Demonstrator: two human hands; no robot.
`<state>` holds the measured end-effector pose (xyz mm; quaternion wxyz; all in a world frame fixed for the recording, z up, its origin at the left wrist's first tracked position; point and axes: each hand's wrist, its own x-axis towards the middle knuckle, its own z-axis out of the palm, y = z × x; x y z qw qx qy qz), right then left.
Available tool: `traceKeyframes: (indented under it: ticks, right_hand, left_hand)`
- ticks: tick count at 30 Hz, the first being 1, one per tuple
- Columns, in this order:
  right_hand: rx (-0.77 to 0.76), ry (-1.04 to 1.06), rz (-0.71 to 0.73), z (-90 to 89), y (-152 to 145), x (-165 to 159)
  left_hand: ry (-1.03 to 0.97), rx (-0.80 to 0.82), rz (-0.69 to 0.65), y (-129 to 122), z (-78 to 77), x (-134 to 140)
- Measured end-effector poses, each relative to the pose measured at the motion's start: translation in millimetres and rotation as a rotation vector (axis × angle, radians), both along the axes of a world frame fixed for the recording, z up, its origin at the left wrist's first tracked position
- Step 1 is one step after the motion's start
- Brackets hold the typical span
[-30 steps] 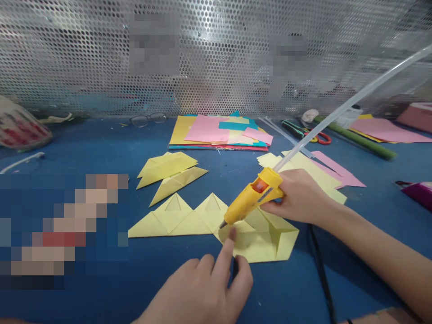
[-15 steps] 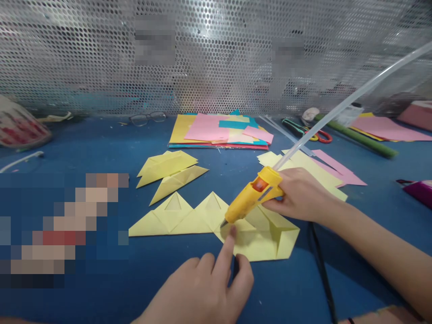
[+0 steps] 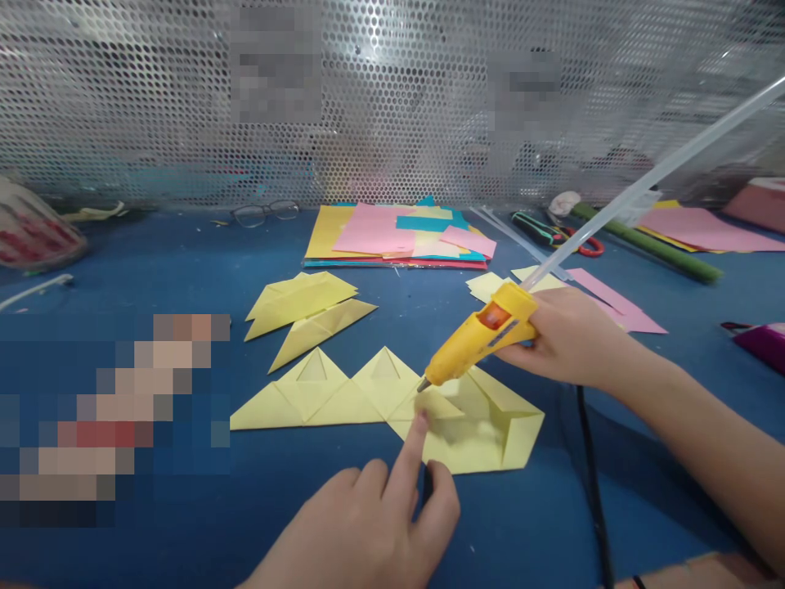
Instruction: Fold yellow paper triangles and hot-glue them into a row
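Note:
A yellow hot glue gun (image 3: 472,339) with a long clear glue stick (image 3: 643,184) in its back is gripped in my right hand (image 3: 573,339). Its nozzle points down at the folded pale yellow paper strip (image 3: 343,401), just above or touching it; I cannot tell which. My left hand (image 3: 380,519) holds nothing: the index fingertip presses on a small paper flap by the nozzle, the thumb apart and the other fingers bent. The strip has pointed peaks on the left and an opened fold (image 3: 484,442) on the right.
Loose folded yellow pieces (image 3: 312,307) lie behind the strip. Farther back are a stack of coloured paper (image 3: 368,233), eyeglasses (image 3: 263,213), scissors (image 3: 552,233) and a green rod (image 3: 656,245). A black cord (image 3: 592,483) hangs below the right wrist. Perforated metal (image 3: 392,106) borders the blue table.
My right hand has moved the glue gun slightly up and to the right, its nozzle shifting away from my left fingertip. The left hand stays nearly still on the paper.

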<state>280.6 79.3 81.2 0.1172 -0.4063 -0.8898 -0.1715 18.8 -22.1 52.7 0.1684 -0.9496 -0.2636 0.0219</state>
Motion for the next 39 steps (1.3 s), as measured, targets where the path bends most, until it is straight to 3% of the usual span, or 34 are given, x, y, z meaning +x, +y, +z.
traceKeyframes:
  ticks: [20,29,39]
  right_hand:
    - [0.093,0.048,-0.067,14.4,-3,14]
    - [0.041,0.035,0.037,22.4,-5,18]
    - [0.039,0.01,-0.021,12.6,-2,12]
  left_hand:
    - [0.007,-0.048,-0.006,0,3.9,1]
    - [0.023,-0.077,-0.004,0,6.0,2]
    - [0.007,-0.08,0.013,0,1.0,2]
